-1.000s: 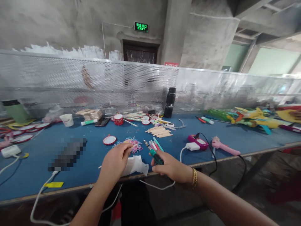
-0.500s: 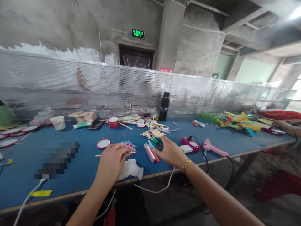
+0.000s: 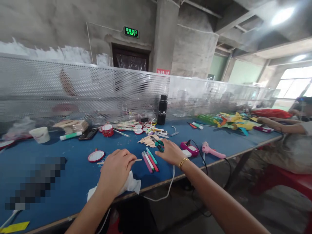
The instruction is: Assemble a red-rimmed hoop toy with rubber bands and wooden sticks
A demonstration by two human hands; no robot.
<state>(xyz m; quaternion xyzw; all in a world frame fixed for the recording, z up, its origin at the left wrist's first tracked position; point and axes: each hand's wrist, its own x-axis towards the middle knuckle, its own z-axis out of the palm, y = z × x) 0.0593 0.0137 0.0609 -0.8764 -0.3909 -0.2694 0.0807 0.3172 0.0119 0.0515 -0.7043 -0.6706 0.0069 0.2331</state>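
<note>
My left hand (image 3: 117, 170) is closed, fingertips pinching a thin wooden stick (image 3: 138, 160) that pokes out to the right. Under its wrist lies a crumpled white tissue (image 3: 133, 182). A small red-rimmed white drum (image 3: 96, 156) rests just beyond it; the tangle of coloured strings there is mostly hidden. My right hand (image 3: 170, 152), with a gold bracelet, is closed around the green handles of a pair of pliers (image 3: 160, 146), jaws pointing away to the left. Several coloured markers (image 3: 149, 161) lie side by side between my hands. Flat wooden sticks (image 3: 147, 140) are heaped by the pliers' jaws.
A magenta device (image 3: 192, 149) and a pink corded glue gun (image 3: 213, 151) lie right. Behind stand a black bottle (image 3: 162, 110), a red drum (image 3: 107, 130) and a paper cup (image 3: 40, 135). A dark blurred object (image 3: 36, 182) lies left. Another person's arm (image 3: 284, 125) reaches in at right.
The view has swung right, so the table's things sit further left. My left hand has moved right with the stick, closer to the markers, covering the strings. My right hand keeps the pliers.
</note>
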